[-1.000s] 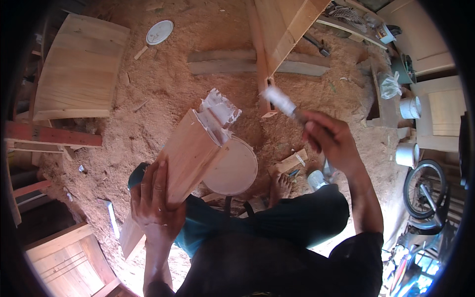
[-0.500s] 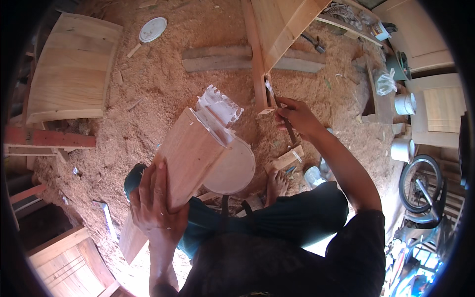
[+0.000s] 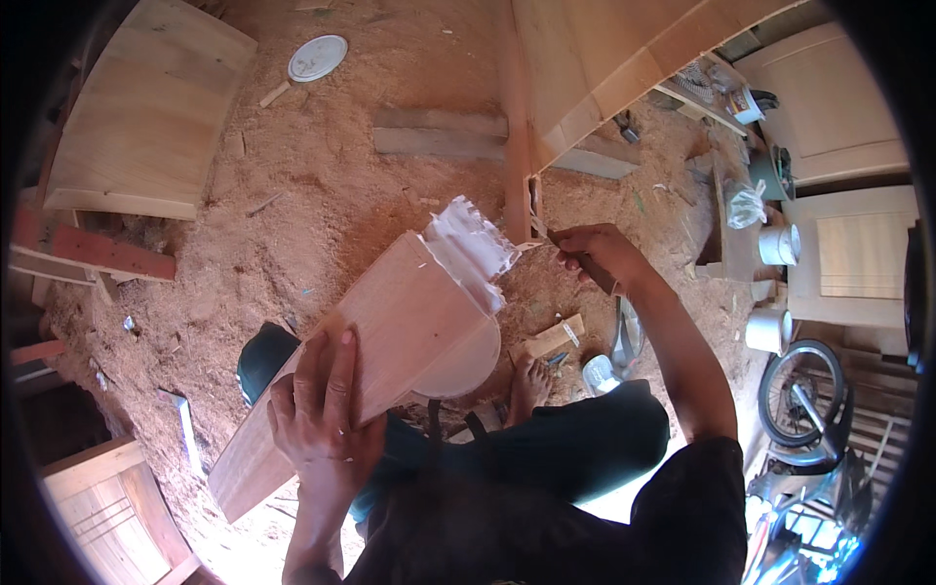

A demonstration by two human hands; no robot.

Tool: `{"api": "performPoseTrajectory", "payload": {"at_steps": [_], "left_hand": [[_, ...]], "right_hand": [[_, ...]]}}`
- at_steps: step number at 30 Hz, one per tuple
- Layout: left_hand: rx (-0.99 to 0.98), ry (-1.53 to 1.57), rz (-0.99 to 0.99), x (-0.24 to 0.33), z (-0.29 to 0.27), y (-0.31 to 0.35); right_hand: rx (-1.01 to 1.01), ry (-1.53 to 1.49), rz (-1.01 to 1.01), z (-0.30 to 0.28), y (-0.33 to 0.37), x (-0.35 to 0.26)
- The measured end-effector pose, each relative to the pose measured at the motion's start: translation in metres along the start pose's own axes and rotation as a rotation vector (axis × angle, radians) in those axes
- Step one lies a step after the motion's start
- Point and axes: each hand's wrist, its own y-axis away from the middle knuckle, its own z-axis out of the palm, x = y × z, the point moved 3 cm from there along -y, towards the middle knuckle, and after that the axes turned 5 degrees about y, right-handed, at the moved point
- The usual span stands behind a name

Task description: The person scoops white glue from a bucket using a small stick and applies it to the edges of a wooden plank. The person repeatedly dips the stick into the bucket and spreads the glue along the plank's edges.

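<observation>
My left hand (image 3: 327,419) holds a wide wooden board (image 3: 405,322) slanted over my lap, its fingers stretched along the top face. White paste, ragged at the edges, coats the board's stepped far end (image 3: 468,239). Between the thumb and fingers of my right hand (image 3: 604,255) is a thin, dark flat stick (image 3: 592,273). Its whitish tip is at the narrow slot (image 3: 535,200) in the end of a wooden rail (image 3: 517,127), which belongs to a large wooden panel frame (image 3: 604,68). Partly hidden under the board is a round pale lid (image 3: 463,366).
Sawdust covers the ground. Wooden blocks (image 3: 439,135) lie beneath the frame, and a white lid (image 3: 318,58) lies far left. Near my bare foot (image 3: 527,390) are a wood scrap (image 3: 553,336) and a clear container (image 3: 599,374). White tubs (image 3: 778,244) and a motorbike (image 3: 804,400) stand at right.
The stick's tip has come nearer along the slot toward the rail's end. The board's coated end has shifted right, closer to the rail, and covers more of the round lid. The view has shifted too.
</observation>
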Motion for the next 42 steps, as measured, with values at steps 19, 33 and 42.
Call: {"api": "performPoseTrajectory", "payload": {"at_steps": [19, 33, 42], "left_hand": [[-0.033, 0.035, -0.016, 0.003, 0.008, -0.003], [-0.035, 0.039, -0.066, 0.003, 0.012, 0.012], [-0.013, 0.042, -0.063, 0.005, 0.010, 0.016]], "right_hand": [[0.082, -0.212, -0.103, 0.001, -0.015, 0.002], [0.334, 1.513, -0.705, -0.033, 0.019, -0.047], [0.297, 1.931, -0.757, 0.004, 0.006, -0.107]]}}
